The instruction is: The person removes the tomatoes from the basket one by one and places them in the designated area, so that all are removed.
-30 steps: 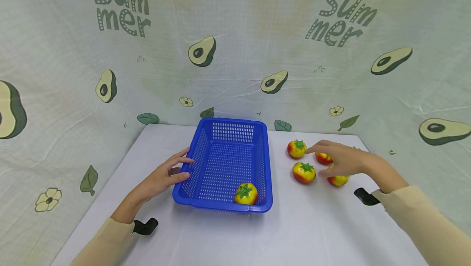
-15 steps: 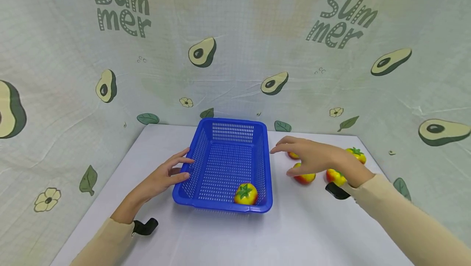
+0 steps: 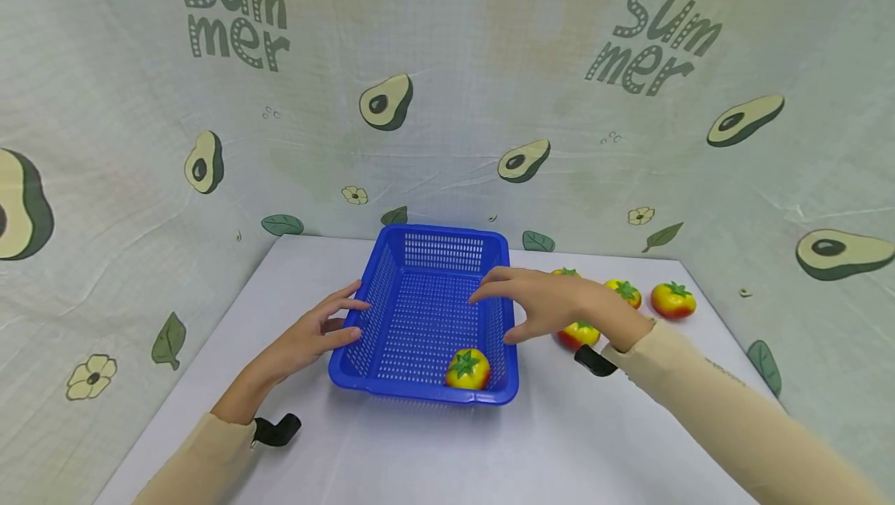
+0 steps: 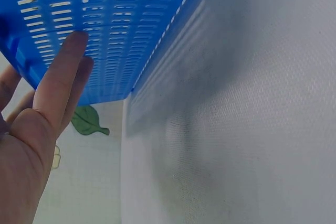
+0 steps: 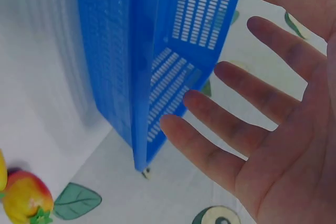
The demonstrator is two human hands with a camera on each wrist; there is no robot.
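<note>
A blue perforated plastic basket stands on the white table. One yellow-and-red tomato-like fruit with a green leafy top lies in its near right corner. At the basket's left rim is my left hand, its fingers loosely spread and touching the side; in the left wrist view the digits lie across the slotted wall. My right hand hovers at the right rim with its fingertips over the basket. Its palm faces the right wrist camera, fingers spread, holding nothing.
Several similar fruits lie on the table right of the basket, some partly hidden by my right hand and forearm. Cloth with printed avocados hangs behind and at both sides of the table.
My right hand has moved left from above the loose fruits to the basket's right rim, carrying nothing. The left hand, the basket and the fruit in it have stayed in place.
</note>
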